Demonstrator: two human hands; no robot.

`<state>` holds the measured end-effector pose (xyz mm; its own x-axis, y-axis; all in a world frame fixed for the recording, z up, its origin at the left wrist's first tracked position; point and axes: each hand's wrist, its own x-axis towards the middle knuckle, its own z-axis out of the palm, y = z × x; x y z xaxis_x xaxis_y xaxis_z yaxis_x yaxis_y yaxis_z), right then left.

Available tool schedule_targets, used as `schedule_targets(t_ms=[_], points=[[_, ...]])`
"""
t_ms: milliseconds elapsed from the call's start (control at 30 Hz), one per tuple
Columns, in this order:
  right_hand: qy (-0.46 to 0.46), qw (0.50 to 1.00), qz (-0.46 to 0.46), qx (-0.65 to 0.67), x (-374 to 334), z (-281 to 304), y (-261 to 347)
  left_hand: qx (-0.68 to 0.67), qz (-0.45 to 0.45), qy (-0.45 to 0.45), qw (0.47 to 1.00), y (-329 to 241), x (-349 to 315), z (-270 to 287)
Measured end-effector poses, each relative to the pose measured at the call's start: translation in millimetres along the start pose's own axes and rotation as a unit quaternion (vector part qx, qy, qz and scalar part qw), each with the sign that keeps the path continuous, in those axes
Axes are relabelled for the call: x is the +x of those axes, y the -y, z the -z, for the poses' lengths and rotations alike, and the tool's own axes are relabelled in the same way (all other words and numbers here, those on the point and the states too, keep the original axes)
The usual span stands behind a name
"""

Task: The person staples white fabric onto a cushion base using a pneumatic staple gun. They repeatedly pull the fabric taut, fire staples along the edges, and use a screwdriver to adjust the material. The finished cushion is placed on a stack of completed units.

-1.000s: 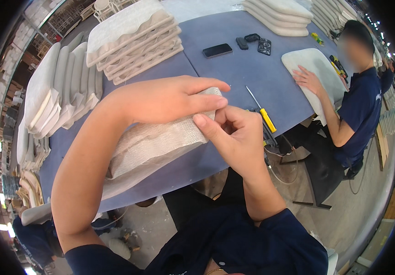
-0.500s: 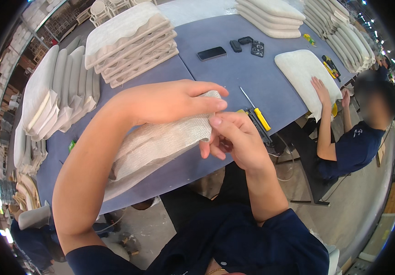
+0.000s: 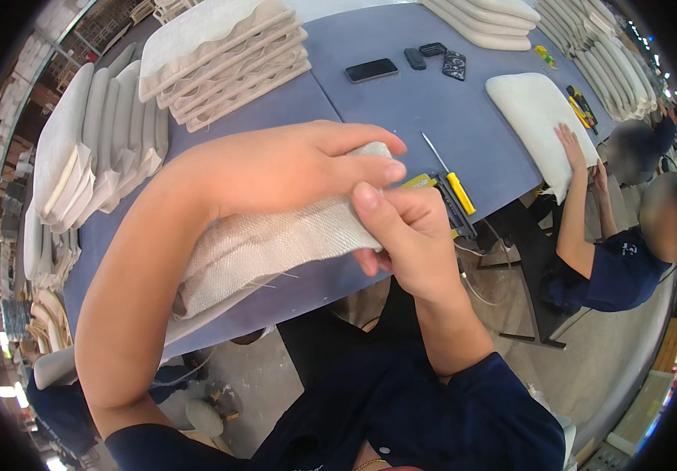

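A seat cushion covered in beige woven fabric (image 3: 275, 243) stands tilted over the table's near edge. My left hand (image 3: 291, 173) reaches across its top, with thumb and fingers closed around the far right corner. My right hand (image 3: 413, 239) is closed on the fabric at that same corner, its thumb pressed on top and its fingers curled behind. A few loose threads hang from the cushion's lower edge. Just beyond my right hand lie a yellow-handled screwdriver (image 3: 460, 192) and a dark tool (image 3: 450, 206), partly hidden by the hand.
Stacked cushions (image 3: 232, 71) stand at the far left of the blue table (image 3: 354, 102), beside more upright cushions (image 3: 95, 149). A phone (image 3: 371, 70) and small black items (image 3: 454, 66) lie farther back. On the right, a co-worker's hand (image 3: 570, 147) rests on a white cushion (image 3: 531, 114).
My right thumb has shifted up and left, from the corner's edge onto the fabric beside my left fingers. The fabric at the corner is drawn farther down into my right hand.
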<state>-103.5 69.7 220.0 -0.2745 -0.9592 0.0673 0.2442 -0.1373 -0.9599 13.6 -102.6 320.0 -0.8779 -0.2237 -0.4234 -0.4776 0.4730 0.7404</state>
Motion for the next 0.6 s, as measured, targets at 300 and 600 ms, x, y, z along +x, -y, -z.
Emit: schedule_targets(t_ms=[300,600], points=[[0.047,0.989,0.096,0.105,-4.4,22.0,-51.8,-0.141,0.023,0.045,0.989,3.2,5.2,-1.2],[-0.073,0.857,0.349,0.372,-7.6,-16.5,-120.9,-0.185,0.028,-0.020,0.982,17.9,9.0,-18.2]])
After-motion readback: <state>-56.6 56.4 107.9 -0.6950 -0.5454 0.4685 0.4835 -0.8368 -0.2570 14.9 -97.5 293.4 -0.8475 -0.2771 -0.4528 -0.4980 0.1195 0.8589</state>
